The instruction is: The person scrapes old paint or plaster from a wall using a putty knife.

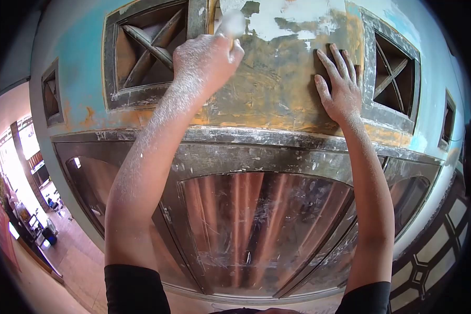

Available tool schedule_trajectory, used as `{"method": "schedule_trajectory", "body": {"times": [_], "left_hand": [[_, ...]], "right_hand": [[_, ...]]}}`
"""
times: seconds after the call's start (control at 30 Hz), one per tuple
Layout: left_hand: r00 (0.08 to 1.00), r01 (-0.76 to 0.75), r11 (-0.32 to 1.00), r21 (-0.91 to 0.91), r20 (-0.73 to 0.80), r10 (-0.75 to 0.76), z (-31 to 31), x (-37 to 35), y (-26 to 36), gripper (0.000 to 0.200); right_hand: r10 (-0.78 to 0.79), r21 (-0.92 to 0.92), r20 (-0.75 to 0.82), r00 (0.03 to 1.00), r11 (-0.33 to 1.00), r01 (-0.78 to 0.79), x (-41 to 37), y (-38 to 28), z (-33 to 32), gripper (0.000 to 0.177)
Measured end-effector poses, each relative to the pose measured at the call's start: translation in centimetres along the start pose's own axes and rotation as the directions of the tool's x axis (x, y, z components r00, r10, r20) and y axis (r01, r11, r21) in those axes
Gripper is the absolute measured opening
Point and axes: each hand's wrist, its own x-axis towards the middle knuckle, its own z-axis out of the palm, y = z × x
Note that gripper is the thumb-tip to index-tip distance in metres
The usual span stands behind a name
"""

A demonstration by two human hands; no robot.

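Observation:
My left hand (206, 57), coated in white dust, is raised to the upper wall and closed around a hand tool with a blurred, whitish end (234, 24). Its exact kind cannot be made out. The tool is beside a patch of white coating (282, 23) with ragged edges. Below that patch, the wall panel (256, 94) shows brown, grey and orange stains. My right hand (343, 86) lies against the right part of this panel, fingers spread and pointing up, holding nothing. Dust also covers both forearms.
Wooden-framed vents with crossed bars flank the panel, one at left (149, 49) and one at right (395, 76). A ledge (267, 137) runs below, above a dark wooden window (267, 225) with reddish curtains. Turquoise paint (83, 63) covers the left wall. A bright doorway (23, 152) stands far left.

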Motion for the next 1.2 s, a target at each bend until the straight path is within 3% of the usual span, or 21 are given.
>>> {"method": "schedule_trajectory", "body": {"times": [0.1,0.23,0.3,0.53,0.67,0.73,0.87,0.97,1.0,1.03,1.07,1.1,1.17,1.2], "left_hand": [[0.996,0.016,0.993,0.113,0.087,-0.026,0.3,-0.8,1.0,0.049],[0.994,0.018,0.992,0.127,0.105,-0.031,0.2,3.1,-0.3,0.045],[0.998,-0.002,0.982,0.187,0.059,-0.009,-0.1,4.3,-0.2,0.042],[0.998,0.064,0.991,0.114,-0.035,-0.06,0.2,3.4,-2.0,0.055],[0.992,0.05,0.98,0.192,-0.121,-0.027,1.0,4.5,-3.2,0.049],[0.993,0.017,0.989,0.147,-0.117,0.001,0.4,3.8,-2.8,0.058],[0.99,-0.001,0.993,0.114,-0.141,0.017,1.8,3.4,-4.1,0.047],[0.994,0.033,0.979,0.202,-0.111,-0.01,-0.5,4.4,-2.4,0.048],[0.986,0.131,0.985,0.108,0.088,-0.141,-4.1,4.7,0.0,0.058],[0.923,0.245,0.969,0.037,0.298,-0.244,-6.0,4.8,1.3,0.069],[0.986,0.151,0.985,0.084,0.063,-0.156,-2.1,5.4,-1.6,0.071],[0.985,0.152,0.985,0.086,0.067,-0.158,-0.7,4.6,-2.1,0.071],[0.995,-0.006,0.982,0.186,-0.095,0.024,0.6,3.8,-2.6,0.059],[0.995,-0.007,0.982,0.188,-0.097,0.026,0.8,4.0,-2.8,0.059]], "right_hand": [[0.016,0.016,0.002,1.0,1.0,-0.016,-0.2,0.0,0.1,0.056],[0.004,0.003,-0.005,1.0,1.0,-0.004,0.0,0.1,0.0,0.056],[0.011,0.001,-0.003,1.0,1.0,-0.011,-0.1,0.2,0.1,0.056],[0.012,0.015,-0.02,1.0,1.0,-0.011,-0.2,0.1,0.0,0.056],[0.026,0.003,0.002,1.0,1.0,-0.026,-0.1,0.1,-0.2,0.055],[0.037,0.001,0.002,0.999,0.999,-0.037,-0.2,0.1,-0.1,0.055],[0.032,0.001,-0.024,0.999,0.999,-0.032,-0.2,0.1,0.0,0.055],[0.033,0.005,-0.028,0.999,0.999,-0.033,-0.2,0.1,0.0,0.055],[0.03,0.009,-0.035,0.999,1.0,-0.029,-0.2,0.1,0.0,0.055],[0.031,0.01,-0.033,0.999,0.999,-0.03,-0.2,0.1,0.0,0.055],[0.034,0.016,-0.034,0.999,0.999,-0.033,-0.2,0.1,0.0,0.055],[0.035,0.023,-0.036,0.999,0.999,-0.034,-0.3,0.1,0.1,0.055],[0.035,0.028,-0.033,0.999,0.999,-0.034,-0.3,0.1,0.1,0.055],[0.039,0.027,-0.032,0.999,0.999,-0.038,-0.3,0.1,0.1,0.055]]}}
